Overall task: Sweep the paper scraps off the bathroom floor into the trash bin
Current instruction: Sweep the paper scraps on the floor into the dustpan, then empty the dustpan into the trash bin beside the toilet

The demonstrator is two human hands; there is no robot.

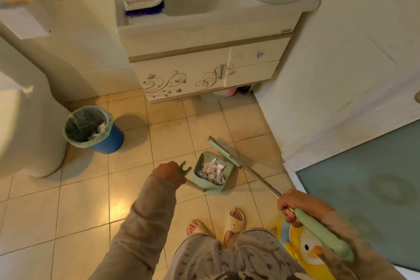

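A mint-green dustpan [204,183] rests on the tiled floor, filled with white paper scraps [212,171]. My left hand [169,173] grips the top of its upright handle. My right hand [293,206] holds the long handle of a mint-green broom; the flat broom head [223,151] lies against the dustpan's far edge. A blue trash bin [106,138] lined with a green bag stands to the left by the toilet, with some paper inside.
A white toilet [27,125] fills the left side. A sink cabinet [200,75] stands ahead. A white wall and a glass door [363,188] close off the right. A yellow duck stool [304,250] sits by my slippered feet [235,220].
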